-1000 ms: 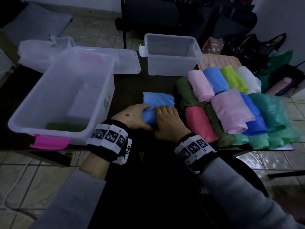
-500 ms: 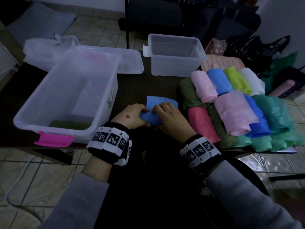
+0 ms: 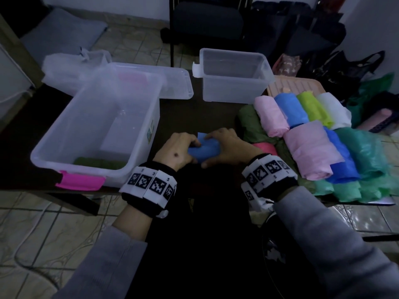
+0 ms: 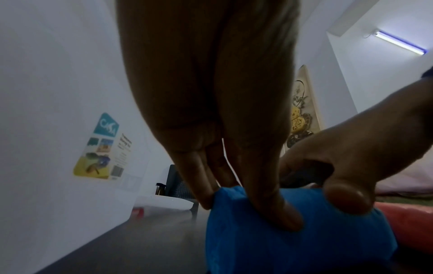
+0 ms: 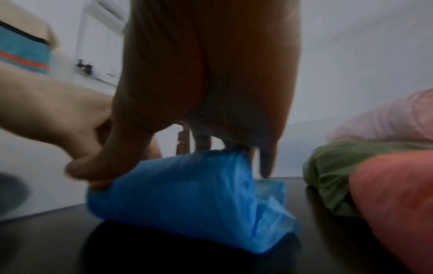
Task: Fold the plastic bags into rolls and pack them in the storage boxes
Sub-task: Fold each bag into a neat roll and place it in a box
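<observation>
A blue plastic bag (image 3: 204, 150) (image 4: 293, 239) (image 5: 187, 196), mostly rolled up, lies on the dark table (image 3: 179, 119) near its front edge. My left hand (image 3: 176, 151) grips its left end, thumb and fingers curled round it. My right hand (image 3: 228, 147) grips its right end, thumb at the near side. A short flat tail of the bag shows beyond the fingers. A large clear storage box (image 3: 97, 128) with a pink latch stands to the left and holds a green roll (image 3: 99, 164). A smaller clear box (image 3: 232, 75) stands at the back.
Several rolled and folded bags, pink (image 3: 308, 147), blue, lime, white and green, lie piled on the table's right side. A red roll (image 3: 264, 147) lies just right of my right hand. A clear lid (image 3: 172, 83) lies behind the large box. A chair stands beyond the table.
The flat blue part of the bag has shrunk as both hands rolled it up; the roll is now thicker and my fingers curl round it.
</observation>
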Available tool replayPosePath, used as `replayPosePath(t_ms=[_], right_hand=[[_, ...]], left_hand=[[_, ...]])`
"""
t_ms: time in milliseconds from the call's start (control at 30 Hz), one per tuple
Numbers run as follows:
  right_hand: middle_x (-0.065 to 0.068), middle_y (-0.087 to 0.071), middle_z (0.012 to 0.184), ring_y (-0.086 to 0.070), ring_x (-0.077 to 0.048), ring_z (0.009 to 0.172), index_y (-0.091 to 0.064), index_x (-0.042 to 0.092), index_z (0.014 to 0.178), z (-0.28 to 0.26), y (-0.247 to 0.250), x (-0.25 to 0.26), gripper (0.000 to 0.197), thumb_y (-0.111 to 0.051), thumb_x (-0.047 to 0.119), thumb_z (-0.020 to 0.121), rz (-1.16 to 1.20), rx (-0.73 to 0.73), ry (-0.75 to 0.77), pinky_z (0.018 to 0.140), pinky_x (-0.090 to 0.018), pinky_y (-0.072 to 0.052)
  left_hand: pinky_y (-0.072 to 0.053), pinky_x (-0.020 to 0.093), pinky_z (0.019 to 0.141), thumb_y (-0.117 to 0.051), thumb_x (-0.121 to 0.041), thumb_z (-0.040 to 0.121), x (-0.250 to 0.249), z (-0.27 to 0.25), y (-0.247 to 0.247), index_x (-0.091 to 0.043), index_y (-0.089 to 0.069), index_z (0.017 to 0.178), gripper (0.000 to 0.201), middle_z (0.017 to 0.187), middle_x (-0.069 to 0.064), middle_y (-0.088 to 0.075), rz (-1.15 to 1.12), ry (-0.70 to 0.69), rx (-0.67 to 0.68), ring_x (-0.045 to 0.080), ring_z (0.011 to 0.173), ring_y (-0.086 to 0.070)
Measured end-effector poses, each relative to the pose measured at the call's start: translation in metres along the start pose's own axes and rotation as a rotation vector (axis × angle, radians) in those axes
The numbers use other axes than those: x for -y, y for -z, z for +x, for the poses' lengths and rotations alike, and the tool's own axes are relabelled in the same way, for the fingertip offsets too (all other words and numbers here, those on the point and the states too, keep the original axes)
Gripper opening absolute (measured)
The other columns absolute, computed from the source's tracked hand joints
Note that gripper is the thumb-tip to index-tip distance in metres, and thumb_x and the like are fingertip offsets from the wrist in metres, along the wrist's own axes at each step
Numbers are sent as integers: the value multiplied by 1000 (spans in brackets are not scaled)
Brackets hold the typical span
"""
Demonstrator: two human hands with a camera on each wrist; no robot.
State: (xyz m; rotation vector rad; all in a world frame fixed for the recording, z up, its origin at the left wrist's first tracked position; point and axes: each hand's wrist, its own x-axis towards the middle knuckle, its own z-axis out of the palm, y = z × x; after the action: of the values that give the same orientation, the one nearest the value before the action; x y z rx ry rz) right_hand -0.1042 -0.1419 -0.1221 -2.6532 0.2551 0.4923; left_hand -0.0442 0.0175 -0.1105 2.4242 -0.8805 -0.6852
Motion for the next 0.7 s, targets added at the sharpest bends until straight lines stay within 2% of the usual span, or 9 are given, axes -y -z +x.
replayPosePath(t_ms=[67, 167, 233, 400, 533, 700], right_hand=[[-7, -29, 140, -24, -26, 132, -28, 23, 144, 1, 3, 0, 103, -81, 51, 60, -60, 12, -93, 110, -44, -29], [-7, -32, 138, -27, -27, 131, -25, 19, 144, 6, -2, 1, 110, -81, 55, 58, -145, 66, -128, 108, -44, -32], [-7, -36, 135, -30, -26, 127, -30, 17, 142, 9, -5, 2, 105, -80, 57, 59, -162, 90, -91, 107, -41, -33], [-8, -44, 126, -40, -24, 119, -45, 19, 133, 6, -4, 6, 78, -74, 54, 69, -167, 84, 55, 102, -37, -36], [-8, -47, 123, -45, -25, 115, -46, 15, 128, 1, -13, 14, 72, -71, 53, 73, -252, 31, 128, 96, -40, -41], [-10, -47, 123, -46, -28, 114, -45, 13, 129, -1, -17, 17, 64, -66, 50, 80, -265, 9, 109, 93, -40, -42]], left_hand=[[-40, 34, 104, -71, -8, 79, 0, 1, 1, -15, -56, 125, 48, 128, 3, -56, -6, 7, 14, 17, 119, -52], [-40, 35, 105, -72, -9, 78, 1, 2, 0, -15, -58, 124, 48, 127, 2, -57, -16, 9, 15, 17, 118, -53], [-41, 35, 104, -74, -10, 76, 3, 2, 0, -16, -60, 122, 48, 125, 3, -59, -17, 5, 7, 17, 115, -54], [-43, 30, 98, -78, -10, 73, 4, 3, -1, -20, -64, 119, 50, 122, 5, -59, 12, 6, -17, 21, 111, -56], [-44, 29, 95, -80, -11, 70, 2, 4, -1, -21, -66, 116, 50, 120, 5, -61, 18, 21, -36, 20, 109, -58], [-46, 33, 99, -78, -10, 72, -3, 3, 5, -20, -63, 119, 50, 121, 3, -62, 20, 57, 25, 18, 109, -59]])
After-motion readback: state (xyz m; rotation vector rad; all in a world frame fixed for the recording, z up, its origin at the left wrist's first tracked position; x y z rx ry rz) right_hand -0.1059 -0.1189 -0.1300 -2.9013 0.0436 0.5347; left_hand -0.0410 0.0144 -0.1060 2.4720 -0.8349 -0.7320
